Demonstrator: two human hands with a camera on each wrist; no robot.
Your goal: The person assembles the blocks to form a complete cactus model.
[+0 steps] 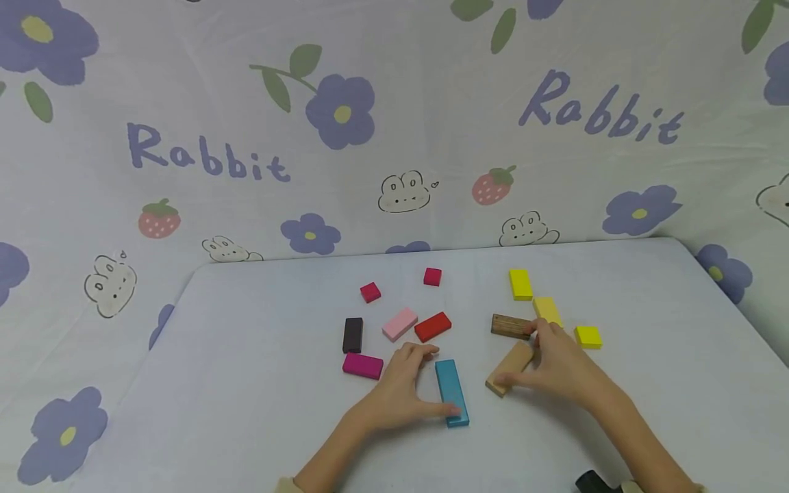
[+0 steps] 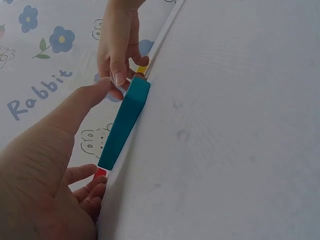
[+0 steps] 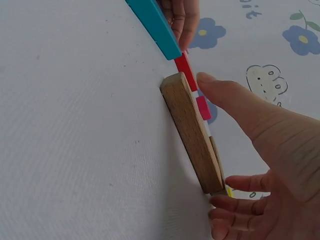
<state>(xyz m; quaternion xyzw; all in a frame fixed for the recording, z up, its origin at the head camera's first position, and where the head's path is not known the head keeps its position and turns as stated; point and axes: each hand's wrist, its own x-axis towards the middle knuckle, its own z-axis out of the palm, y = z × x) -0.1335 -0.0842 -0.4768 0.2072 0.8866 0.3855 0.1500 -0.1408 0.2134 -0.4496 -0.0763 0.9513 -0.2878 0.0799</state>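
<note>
A long blue block [image 1: 452, 394] lies flat in front of my left hand [image 1: 397, 394]. The left thumb hovers over its near end, and the other fingers curve loosely by its far end. From the left wrist view, the thumb tip is apart from the blue block [image 2: 125, 122]. My right hand [image 1: 561, 363] spans a light wooden block [image 1: 509, 368], thumb over its near end. Its fingers are close to the far end, by a dark brown wooden block [image 1: 510, 326]. In the right wrist view a gap separates the thumb from the light wooden block [image 3: 192, 132]; fingertip contact is unclear.
Behind the left hand lie a magenta block [image 1: 362, 365], a black block [image 1: 353, 335], a pink block [image 1: 399, 324], a red block [image 1: 433, 327] and two small red pieces [image 1: 370, 292]. Several yellow blocks [image 1: 520, 285] lie at right. A black object [image 1: 594, 481] shows at the front edge.
</note>
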